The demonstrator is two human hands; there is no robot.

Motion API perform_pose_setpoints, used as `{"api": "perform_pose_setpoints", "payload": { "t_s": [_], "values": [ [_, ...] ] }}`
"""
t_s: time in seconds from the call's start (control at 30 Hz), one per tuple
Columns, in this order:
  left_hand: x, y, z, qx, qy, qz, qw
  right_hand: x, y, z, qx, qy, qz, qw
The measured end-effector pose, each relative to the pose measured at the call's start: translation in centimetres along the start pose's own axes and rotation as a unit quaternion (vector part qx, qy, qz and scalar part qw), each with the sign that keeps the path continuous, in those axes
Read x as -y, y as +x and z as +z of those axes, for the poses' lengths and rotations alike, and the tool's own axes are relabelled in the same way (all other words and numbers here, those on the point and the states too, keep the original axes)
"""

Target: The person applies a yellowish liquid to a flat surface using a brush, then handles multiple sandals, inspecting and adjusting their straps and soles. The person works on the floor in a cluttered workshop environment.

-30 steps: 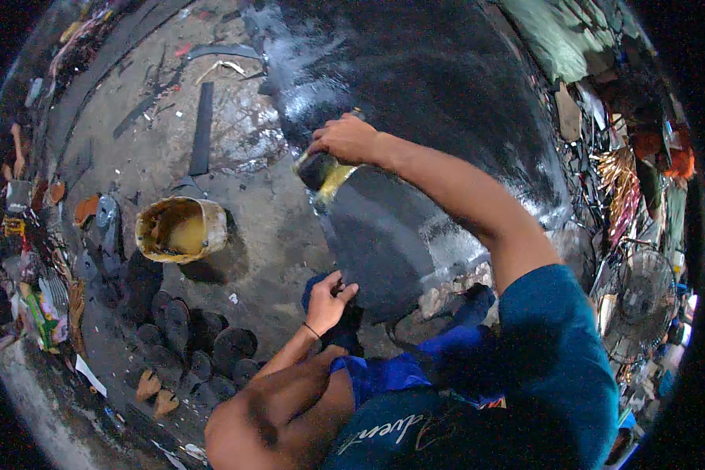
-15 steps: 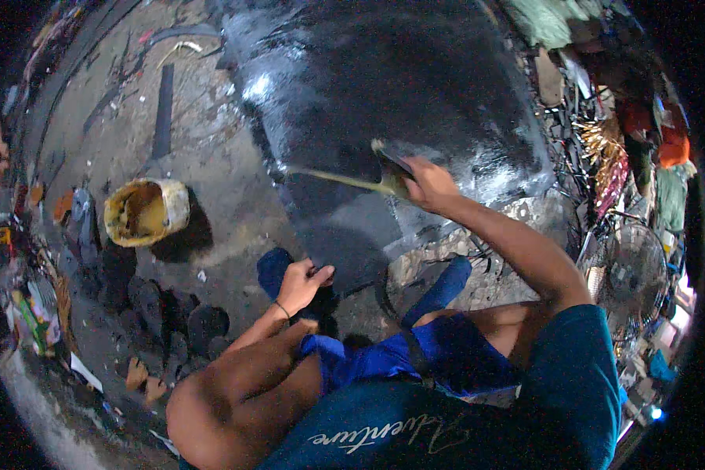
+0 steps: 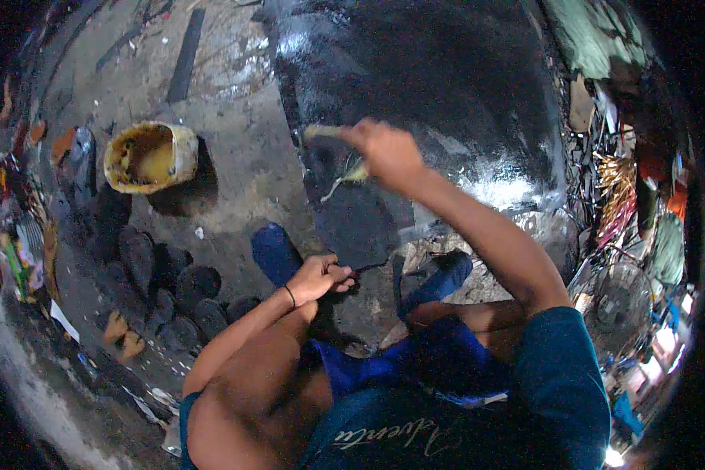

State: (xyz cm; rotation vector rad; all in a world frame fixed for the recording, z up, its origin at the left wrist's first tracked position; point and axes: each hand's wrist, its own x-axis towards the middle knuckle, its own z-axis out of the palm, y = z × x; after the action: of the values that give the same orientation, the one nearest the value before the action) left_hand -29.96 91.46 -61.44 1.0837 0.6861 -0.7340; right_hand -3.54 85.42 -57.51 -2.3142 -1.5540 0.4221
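Dark sheet (image 3: 352, 227): right hand (image 3: 384, 149) with brush (image 3: 325, 133) moved left, apparently.
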Motion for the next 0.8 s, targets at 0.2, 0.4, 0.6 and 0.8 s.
{"api": "perform_pose_setpoints", "payload": {
  "t_s": [0.2,0.4,0.6,0.8],
  "values": [
    [1.4,-0.8,-0.5,-0.010,0.075,0.043,0.996,1.5,-3.3,2.5,0.102,0.007,0.004,0.995],
    [-0.3,-1.5,-1.6,0.181,0.315,0.076,0.929,5.3,-9.8,5.1,0.119,0.013,-0.054,0.991],
    [-1.6,-3.0,-1.4,0.241,0.257,-0.024,0.935,6.7,-14.4,6.6,0.111,0.005,-0.084,0.990],
    [-1.4,-3.6,-1.5,0.236,0.236,-0.019,0.943,3.0,-8.2,-0.1,-0.125,0.257,0.206,0.936]
  ]
}}
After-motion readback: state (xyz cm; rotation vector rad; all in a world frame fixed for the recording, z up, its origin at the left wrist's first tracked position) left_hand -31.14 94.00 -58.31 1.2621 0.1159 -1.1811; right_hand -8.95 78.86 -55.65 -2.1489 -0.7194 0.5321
